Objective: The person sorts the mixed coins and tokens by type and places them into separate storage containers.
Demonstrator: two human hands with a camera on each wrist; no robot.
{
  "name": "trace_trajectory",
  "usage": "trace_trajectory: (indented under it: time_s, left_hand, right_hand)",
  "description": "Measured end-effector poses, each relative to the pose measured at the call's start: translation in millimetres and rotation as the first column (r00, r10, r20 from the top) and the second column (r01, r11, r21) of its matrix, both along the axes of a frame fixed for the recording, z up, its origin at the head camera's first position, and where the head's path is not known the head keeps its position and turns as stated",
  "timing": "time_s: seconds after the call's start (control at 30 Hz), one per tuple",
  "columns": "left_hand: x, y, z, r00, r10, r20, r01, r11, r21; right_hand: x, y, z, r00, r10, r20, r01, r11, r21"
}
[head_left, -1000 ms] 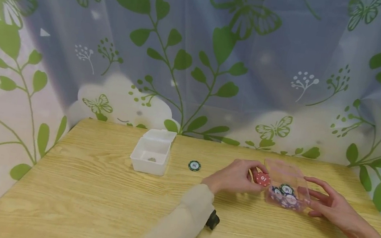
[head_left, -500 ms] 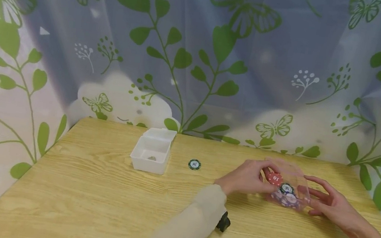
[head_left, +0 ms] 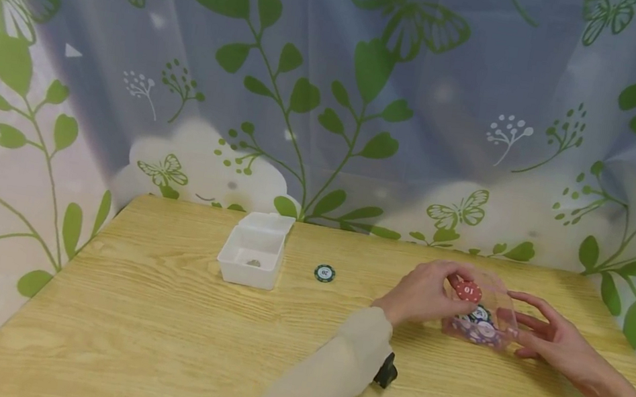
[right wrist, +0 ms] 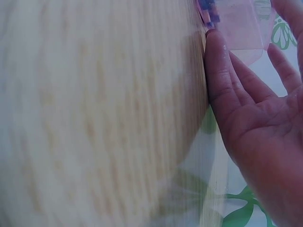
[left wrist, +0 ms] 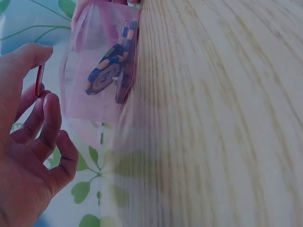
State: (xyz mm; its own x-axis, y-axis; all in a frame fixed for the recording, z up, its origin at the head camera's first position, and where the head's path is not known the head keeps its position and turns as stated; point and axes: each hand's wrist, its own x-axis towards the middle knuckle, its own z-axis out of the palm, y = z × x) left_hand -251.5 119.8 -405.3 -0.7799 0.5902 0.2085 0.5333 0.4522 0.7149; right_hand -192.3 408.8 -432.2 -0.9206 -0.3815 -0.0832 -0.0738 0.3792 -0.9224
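Left hand (head_left: 423, 293) raised red chip (head_left: 467, 291) over box (head_left: 481, 316)

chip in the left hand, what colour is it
Red, marked 10 in white; the left hand pinches the chip over the clear box. Head view shows it best.

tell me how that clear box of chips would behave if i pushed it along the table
The clear box looks rigid and thin-walled, so it would probably slide rather than flex on the smooth wooden table. The loose chips inside would likely shift and rattle. It seems light, so it might tip.
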Motion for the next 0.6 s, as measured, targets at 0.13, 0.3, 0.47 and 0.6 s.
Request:
trace_trajectory:
  time_s: [0.13, 0.3, 0.47, 0.6]
  left_hand:
    - [-0.2, 3.7, -1.0, 0.999, 0.031, -0.018, -0.031, 0.999, -0.012]
    - [0.7, 5.2, -3.6, 0.998, 0.054, -0.021, -0.055, 0.997, -0.044]
    - [2.5, 5.2, -5.1, 0.997, 0.077, -0.016, -0.078, 0.994, -0.072]
    - [3.0, 5.7, -6.1, 0.996, 0.082, -0.025, -0.084, 0.994, -0.075]
  right_hand:
    - [-0.3, 0.2, 0.0, 1.0, -0.002, 0.002, 0.002, 1.0, 0.0]
    - [-0.7, 0.2, -0.2, 1.0, 0.017, -0.009, -0.017, 1.0, -0.012]
    - [-0.6, 0.1, 0.3, 1.0, 0.022, -0.009, -0.022, 1.0, -0.011]
    - [-0.1, -0.4, 0.3, 1.0, 0.016, -0.004, -0.016, 1.0, -0.013]
